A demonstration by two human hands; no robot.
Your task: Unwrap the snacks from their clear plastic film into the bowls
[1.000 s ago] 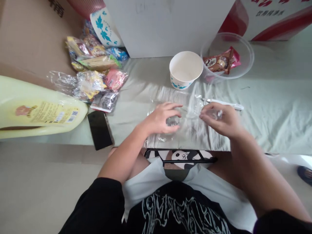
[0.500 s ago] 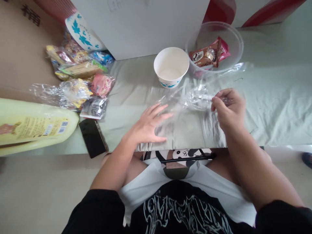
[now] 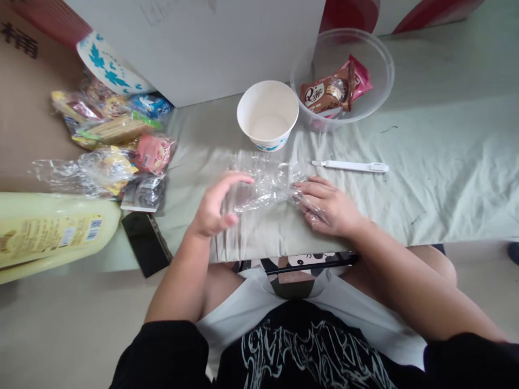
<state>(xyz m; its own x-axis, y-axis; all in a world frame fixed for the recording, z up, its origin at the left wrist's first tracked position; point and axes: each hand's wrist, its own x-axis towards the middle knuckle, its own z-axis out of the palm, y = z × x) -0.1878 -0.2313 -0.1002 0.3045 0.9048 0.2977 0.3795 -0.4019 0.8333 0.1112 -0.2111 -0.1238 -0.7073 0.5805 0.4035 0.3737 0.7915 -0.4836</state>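
A crumpled clear plastic bag lies on the cloth-covered table in front of me. My right hand grips its gathered right end, with plastic between the curled fingers. At the bag's left end, my left hand is open, thumb and fingers spread apart around the plastic. A slim white pen-like tool lies just beyond my right hand. Behind the bag stands a white paper bowl with a blue leaf print. To its right is a clear plastic tub with snack packets in it.
Several wrapped snacks are piled at the left, near a tilted leaf-print paper container. A yellow bottle and a black phone lie by the left front edge. A large white box stands at the back.
My right hand has moved left, closer to my left hand, and the bag has shifted left with it. The white tool now lies in plain view on the cloth. The view has shifted slightly.
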